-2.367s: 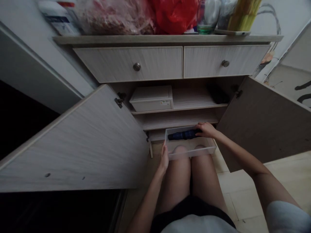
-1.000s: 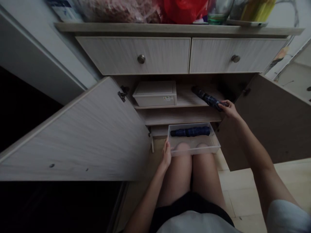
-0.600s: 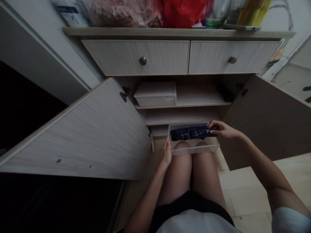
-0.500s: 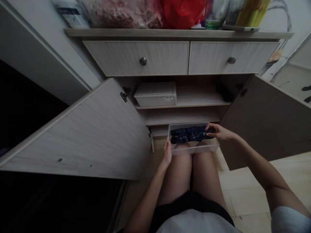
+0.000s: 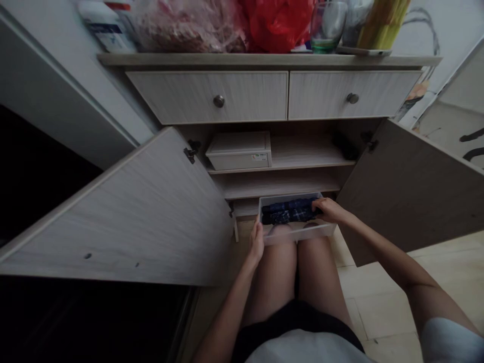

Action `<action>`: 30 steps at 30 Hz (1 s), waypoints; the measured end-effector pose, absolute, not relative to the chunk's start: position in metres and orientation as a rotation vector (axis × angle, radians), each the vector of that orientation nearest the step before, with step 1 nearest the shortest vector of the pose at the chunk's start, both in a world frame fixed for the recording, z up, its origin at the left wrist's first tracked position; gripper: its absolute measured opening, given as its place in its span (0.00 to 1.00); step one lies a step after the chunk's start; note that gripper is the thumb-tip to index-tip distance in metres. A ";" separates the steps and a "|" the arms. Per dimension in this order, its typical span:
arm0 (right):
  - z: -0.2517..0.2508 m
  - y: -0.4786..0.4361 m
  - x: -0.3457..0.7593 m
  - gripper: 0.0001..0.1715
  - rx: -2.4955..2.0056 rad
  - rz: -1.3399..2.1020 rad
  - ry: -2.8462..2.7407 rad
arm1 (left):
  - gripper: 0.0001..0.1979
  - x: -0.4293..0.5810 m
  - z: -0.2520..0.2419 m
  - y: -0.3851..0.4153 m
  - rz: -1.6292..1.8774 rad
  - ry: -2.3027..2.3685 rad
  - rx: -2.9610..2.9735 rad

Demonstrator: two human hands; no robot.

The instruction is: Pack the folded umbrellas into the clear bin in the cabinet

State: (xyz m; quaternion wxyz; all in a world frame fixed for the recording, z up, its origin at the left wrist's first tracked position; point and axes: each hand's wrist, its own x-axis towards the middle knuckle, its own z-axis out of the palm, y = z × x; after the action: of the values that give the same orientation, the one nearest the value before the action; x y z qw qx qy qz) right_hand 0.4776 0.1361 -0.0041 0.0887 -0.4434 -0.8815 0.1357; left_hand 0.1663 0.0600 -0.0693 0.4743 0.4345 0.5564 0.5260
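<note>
A clear plastic box [image 5: 298,234] rests on my thighs in front of the cabinet. My left hand [image 5: 257,242] grips its left side. Two dark folded umbrellas lie side by side in it: a blue one [image 5: 289,205] at the back and a plaid one [image 5: 289,217] in front. My right hand [image 5: 328,209] reaches over the right end of the box, its fingers closed on the right end of the plaid umbrella. The fingers partly hide the umbrellas' right ends.
The cabinet's left door [image 5: 151,212] and right door [image 5: 412,196] stand open. A white lidded box [image 5: 240,151] sits on the upper shelf, with a dark object [image 5: 345,145] at the right. Bags, a glass [image 5: 328,27] and a white bottle [image 5: 106,27] crowd the top.
The view has shifted slightly. My right hand has moved a little inward over the umbrellas' right ends, its fingers now lower in the box. My left hand keeps its hold.
</note>
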 end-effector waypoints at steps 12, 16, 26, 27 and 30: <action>0.039 0.218 0.529 0.15 -1.687 0.177 -2.217 | 0.45 0.169 -0.073 0.062 1.291 1.386 1.047; 0.052 0.271 0.564 0.23 -2.164 -0.115 -1.806 | 0.50 0.169 -0.074 0.064 1.288 1.382 1.031; 0.032 0.338 0.592 0.33 -2.319 0.085 -1.458 | 0.44 0.168 -0.076 0.060 1.282 1.415 1.022; 0.027 0.338 0.589 0.33 -2.299 0.055 -1.432 | 0.44 0.167 -0.075 0.060 1.267 1.422 1.018; 0.020 0.332 0.578 0.31 -2.283 -0.034 -1.395 | 0.43 0.165 -0.075 0.060 1.230 1.428 1.004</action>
State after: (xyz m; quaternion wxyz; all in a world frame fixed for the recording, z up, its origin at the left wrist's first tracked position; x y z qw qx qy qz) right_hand 0.5776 0.3320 0.0195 0.2312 -0.8302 -0.5072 -0.0122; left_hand 0.1648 0.0598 -0.0747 0.4823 0.4118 0.5859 0.5045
